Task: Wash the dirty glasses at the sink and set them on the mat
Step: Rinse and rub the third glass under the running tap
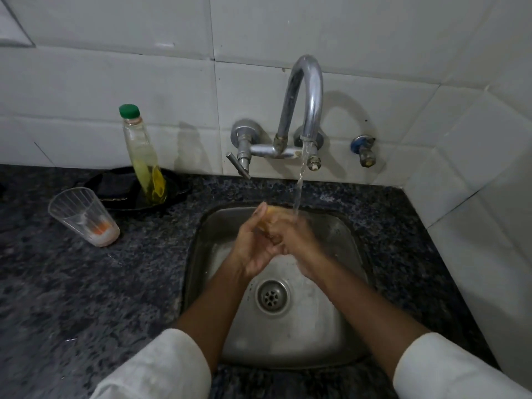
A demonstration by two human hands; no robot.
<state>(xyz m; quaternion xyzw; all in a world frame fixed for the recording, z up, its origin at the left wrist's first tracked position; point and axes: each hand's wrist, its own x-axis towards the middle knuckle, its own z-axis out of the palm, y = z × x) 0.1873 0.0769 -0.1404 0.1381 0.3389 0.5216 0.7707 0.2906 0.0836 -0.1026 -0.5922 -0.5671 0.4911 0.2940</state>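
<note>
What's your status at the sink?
Both hands, left hand and right hand, clasp a yellowish object under the running tap. Dirty glass on counter, untouched. Nothing blocking.

Over the sink (339,335), the left hand (253,249) and right hand (299,243) are pressing together around something yellowish, blurred, under water running from the tap (308,90). Left of the sink a glass (83,216) is standing beside a bottle (144,159).
</note>
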